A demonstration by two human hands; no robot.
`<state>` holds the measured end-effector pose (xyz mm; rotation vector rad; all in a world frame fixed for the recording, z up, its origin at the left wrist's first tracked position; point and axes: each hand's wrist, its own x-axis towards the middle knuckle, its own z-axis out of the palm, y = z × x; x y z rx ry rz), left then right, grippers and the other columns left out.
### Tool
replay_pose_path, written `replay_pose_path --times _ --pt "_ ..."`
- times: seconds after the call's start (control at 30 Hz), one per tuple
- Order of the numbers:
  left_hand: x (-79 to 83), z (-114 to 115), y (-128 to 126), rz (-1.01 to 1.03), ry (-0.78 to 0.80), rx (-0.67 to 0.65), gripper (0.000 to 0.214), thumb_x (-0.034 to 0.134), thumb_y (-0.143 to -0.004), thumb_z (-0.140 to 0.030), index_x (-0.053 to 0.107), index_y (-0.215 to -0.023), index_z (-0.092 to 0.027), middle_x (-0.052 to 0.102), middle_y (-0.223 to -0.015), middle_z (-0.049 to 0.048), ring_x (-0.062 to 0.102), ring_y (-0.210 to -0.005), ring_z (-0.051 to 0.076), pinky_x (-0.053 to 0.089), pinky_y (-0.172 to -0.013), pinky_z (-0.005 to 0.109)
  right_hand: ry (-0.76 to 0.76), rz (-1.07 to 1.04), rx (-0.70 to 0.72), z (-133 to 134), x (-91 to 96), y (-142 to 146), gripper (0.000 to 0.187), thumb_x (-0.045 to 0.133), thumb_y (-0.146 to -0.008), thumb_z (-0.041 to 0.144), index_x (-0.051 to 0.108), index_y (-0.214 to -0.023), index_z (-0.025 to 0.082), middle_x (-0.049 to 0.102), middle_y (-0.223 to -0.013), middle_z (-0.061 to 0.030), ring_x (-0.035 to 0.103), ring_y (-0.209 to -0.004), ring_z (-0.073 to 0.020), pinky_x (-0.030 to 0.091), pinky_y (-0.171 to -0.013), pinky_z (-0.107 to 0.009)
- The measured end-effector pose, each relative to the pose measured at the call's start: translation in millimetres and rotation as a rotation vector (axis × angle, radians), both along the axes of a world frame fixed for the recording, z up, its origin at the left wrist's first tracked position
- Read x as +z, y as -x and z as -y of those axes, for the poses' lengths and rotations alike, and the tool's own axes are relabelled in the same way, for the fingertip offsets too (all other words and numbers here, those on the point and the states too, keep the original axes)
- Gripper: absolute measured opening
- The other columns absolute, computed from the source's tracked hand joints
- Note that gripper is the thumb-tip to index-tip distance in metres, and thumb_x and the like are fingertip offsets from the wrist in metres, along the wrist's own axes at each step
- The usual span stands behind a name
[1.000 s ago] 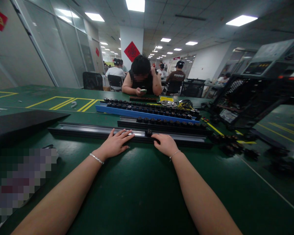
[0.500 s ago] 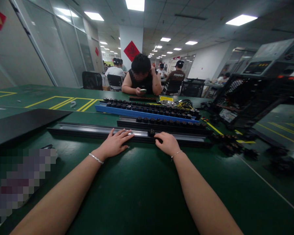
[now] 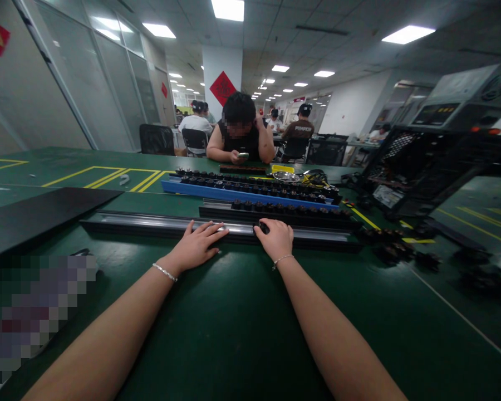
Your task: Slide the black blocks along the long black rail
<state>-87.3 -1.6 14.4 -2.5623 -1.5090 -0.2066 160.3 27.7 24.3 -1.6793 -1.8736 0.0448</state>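
A long black rail with a silvery channel lies across the green table. My left hand rests on its middle, palm down and fingers spread. Further right, my right hand has its thumb and fingers closed round a small black knob-like part that sits on the rail; the hand hides most of it. Just behind lies a shorter black rail bearing a row of similar black parts. Past that stands a blue rail, also lined with black parts.
Loose black parts lie to the right, near a black machine frame. A dark flat panel lies on the left. Across the table a person holds a phone. Yellow tape lines mark the tabletop.
My right hand has shifted left and forward over the small black part, and its fingers now wrap round it. My left hand has stayed in place on the rail.
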Motion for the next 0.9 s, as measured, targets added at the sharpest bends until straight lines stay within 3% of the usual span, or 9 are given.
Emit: replay_pose_path --times 0.9 --pt "0.5 0.2 0.2 0.007 0.017 0.006 0.06 0.044 -0.087 -0.038 0.02 -0.142 -0.041 0.03 -0.15 -0.0032 0.026 -0.136 0.027 0.008 -0.107 0.064 0.034 -0.003 -0.044 1.6 5.8 -1.3 0.029 0.051 -0.079 0.042 0.066 -0.099 0.027 0.067 -0.102 -0.0044 0.054 -0.1 -0.0234 0.033 -0.091 -0.04"
